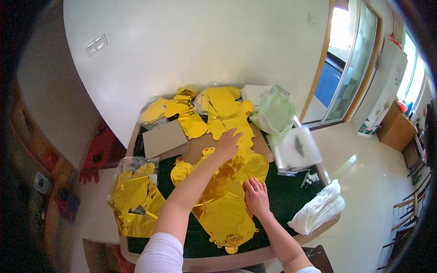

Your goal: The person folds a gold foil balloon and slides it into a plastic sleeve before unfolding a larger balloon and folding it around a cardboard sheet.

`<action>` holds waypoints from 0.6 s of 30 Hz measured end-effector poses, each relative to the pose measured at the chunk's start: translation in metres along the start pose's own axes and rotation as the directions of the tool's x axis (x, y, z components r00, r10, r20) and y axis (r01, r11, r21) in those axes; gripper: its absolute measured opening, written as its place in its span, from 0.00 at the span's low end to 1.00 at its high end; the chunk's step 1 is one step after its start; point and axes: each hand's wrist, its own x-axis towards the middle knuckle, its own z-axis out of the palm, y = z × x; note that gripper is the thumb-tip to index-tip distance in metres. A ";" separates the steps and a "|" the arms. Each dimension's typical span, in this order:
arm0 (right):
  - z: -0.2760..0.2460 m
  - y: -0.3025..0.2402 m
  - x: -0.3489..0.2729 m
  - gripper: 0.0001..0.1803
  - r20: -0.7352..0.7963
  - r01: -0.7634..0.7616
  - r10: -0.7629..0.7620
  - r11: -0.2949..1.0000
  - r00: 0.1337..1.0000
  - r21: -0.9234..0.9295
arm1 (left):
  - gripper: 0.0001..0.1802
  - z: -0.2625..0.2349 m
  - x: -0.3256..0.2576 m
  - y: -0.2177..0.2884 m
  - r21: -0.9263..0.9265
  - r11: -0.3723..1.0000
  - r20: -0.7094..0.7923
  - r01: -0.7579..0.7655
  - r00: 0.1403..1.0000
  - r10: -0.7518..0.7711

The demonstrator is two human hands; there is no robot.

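A large flat gold foil balloon (225, 216), uninflated and creased, lies across the middle of the table with small tabs along its edge. My left hand (227, 144) reaches over its far part, fingers stretched out, near another gold foil sheet. At the balloon's right edge, my right hand (257, 196) lies palm down, fingers extended and slightly bent; nothing shows in them. My left forearm crosses above the balloon and hides part of it. Behind my left hand, several more gold foil balloons (223, 102) lie in a pile.
A grey-brown cardboard stack (165, 140) stands left of centre. Bagged gold foil (136, 204) lies at the near left. At right are a pale green plastic bag (274, 111), clear plastic packs (298, 148), small white pieces (311, 178) and a white string bundle (317, 208) by the table edge.
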 end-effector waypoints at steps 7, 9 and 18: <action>-0.001 0.004 -0.004 0.16 -0.021 0.003 -0.003 1.000 1.000 0.020 | 0.20 -0.030 -0.147 0.036 -0.080 0.922 -0.123 0.378 0.914 -0.386; 0.001 0.003 -0.002 0.15 -0.018 -0.010 0.010 1.000 1.000 0.028 | 0.17 -0.037 -0.194 0.036 -0.087 0.909 -0.175 0.408 0.892 -0.417; 0.014 0.013 0.001 0.15 -0.068 0.031 -0.032 0.999 0.997 -0.008 | 0.16 -0.042 -0.252 0.045 -0.199 0.802 -0.152 0.563 0.791 -0.593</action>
